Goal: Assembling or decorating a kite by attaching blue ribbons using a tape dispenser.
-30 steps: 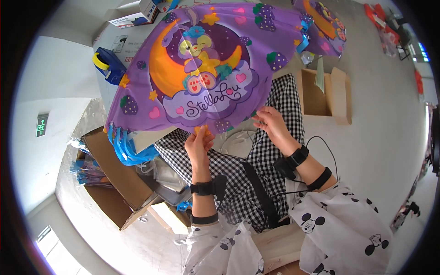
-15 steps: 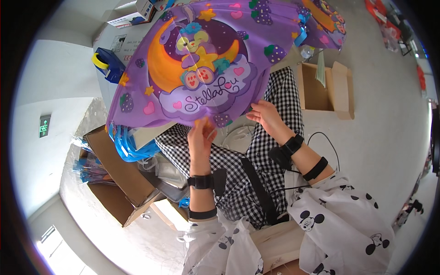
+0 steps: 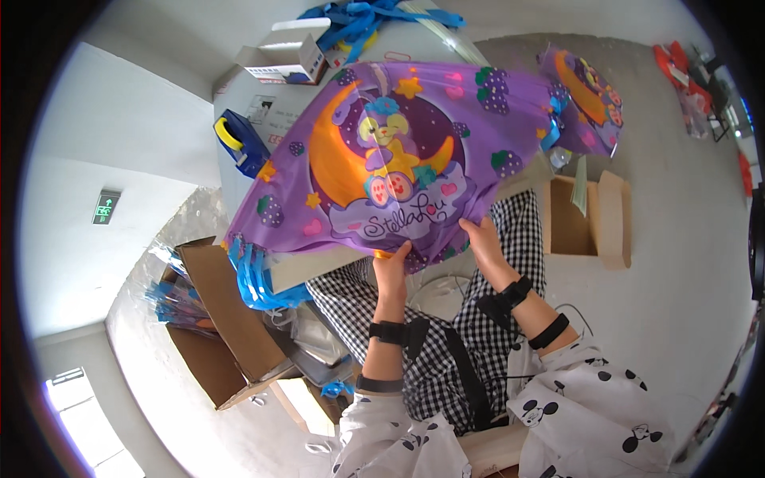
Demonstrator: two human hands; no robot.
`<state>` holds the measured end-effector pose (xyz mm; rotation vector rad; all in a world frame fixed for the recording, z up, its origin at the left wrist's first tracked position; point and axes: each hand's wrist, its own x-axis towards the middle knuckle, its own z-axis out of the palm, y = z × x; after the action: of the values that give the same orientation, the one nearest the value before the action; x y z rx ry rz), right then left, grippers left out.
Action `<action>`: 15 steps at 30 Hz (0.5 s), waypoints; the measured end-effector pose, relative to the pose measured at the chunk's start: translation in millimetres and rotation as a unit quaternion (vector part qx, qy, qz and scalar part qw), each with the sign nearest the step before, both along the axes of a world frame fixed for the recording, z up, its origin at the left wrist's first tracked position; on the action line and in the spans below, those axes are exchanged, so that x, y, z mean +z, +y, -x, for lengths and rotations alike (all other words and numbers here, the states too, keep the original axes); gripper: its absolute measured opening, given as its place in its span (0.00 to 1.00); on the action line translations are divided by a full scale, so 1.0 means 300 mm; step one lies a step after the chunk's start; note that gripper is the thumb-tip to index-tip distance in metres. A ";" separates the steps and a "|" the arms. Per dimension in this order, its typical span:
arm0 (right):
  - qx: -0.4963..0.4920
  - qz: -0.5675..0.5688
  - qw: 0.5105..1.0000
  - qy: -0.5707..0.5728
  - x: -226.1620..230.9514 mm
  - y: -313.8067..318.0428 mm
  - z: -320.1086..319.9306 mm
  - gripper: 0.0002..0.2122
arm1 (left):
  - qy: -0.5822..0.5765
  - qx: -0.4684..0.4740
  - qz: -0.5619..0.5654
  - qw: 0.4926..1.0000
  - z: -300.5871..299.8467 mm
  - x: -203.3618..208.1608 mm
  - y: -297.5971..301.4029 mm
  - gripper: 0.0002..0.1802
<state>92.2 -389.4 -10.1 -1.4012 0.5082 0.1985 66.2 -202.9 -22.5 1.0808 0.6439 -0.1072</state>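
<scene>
A thin, shiny purple sheet [image 3: 502, 127] with a printed cartoon animal on an orange moon spreads over the table in front of me, shaped much like a kite. My left hand [image 3: 391, 275] pinches its near edge, thumb on top. A little to the right, my right hand [image 3: 486, 248] grips the same edge, its fingers hidden underneath. The sheet sags in folds between the hands. At its right end it is gathered by a blue tie [image 3: 551, 137], beyond which a smaller printed piece [image 3: 586, 103] flares out. Blue ribbons [image 3: 256, 279] hang below its left corner.
On the table [image 3: 239, 187] stand a blue tape dispenser [image 3: 241, 146] and a small open box [image 3: 285, 60]; more blue ribbon [image 3: 351, 24] lies at the back. An open carton [image 3: 231, 319] is at left, another cardboard box [image 3: 571, 223] at right. My checkered legs [image 3: 522, 239] are beneath.
Both hands have closed on the sheet's near edge, the right one having been beside it with fingers loose. The whole scene has shifted down and right in the view.
</scene>
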 end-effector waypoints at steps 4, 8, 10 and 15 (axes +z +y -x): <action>-0.030 -0.038 0.998 -0.050 -0.053 0.002 -0.060 0.14 | -0.012 0.028 -0.016 0.999 -0.065 -0.016 -0.020 0.20; -0.038 -0.012 0.998 -0.053 -0.052 0.019 -0.127 0.15 | 0.002 0.042 -0.028 0.999 -0.131 -0.031 -0.010 0.21; -0.041 -0.007 0.998 -0.050 -0.036 0.030 -0.140 0.16 | -0.008 0.047 -0.042 0.998 -0.146 -0.038 -0.007 0.18; -0.063 -0.061 0.994 -0.062 0.010 0.009 -0.128 0.19 | 0.055 0.061 0.029 0.996 -0.105 -0.002 0.068 0.09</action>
<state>130.6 -386.8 -7.1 -1.2499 0.4712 0.0397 97.7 -182.6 -22.9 0.9824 0.8005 -0.0803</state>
